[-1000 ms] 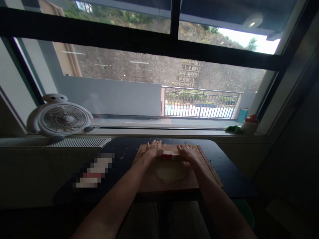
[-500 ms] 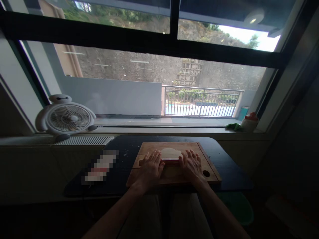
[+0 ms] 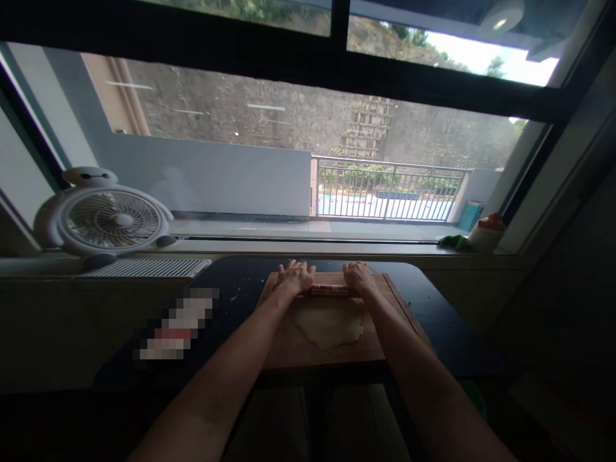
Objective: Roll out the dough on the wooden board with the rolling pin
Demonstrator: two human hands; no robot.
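Note:
A rolling pin (image 3: 330,290) with red-and-white markings on its middle lies across the far part of a wooden cutting board (image 3: 283,353). My left hand (image 3: 295,277) is closed over the pin's left end, its fingers reaching past it. Over the right end, my right hand (image 3: 359,276) is bent in the same way. Both hands cover the ends of the pin. A flat, pale sheet of dough (image 3: 330,325) with an uneven edge lies on the board, on the near side of the pin, between my forearms.
The board rests on a dark table (image 3: 447,340) by a window. A blurred-out item (image 3: 178,327) lies at the table's left. On the sill stand a white fan (image 3: 120,219) at left and, at right, a bottle (image 3: 487,232) beside a green cloth (image 3: 453,242).
Both hands have moved away from me with the rolling pin, from the near part of the dough to the board's far side. More dough now shows. The camera view has shifted slightly.

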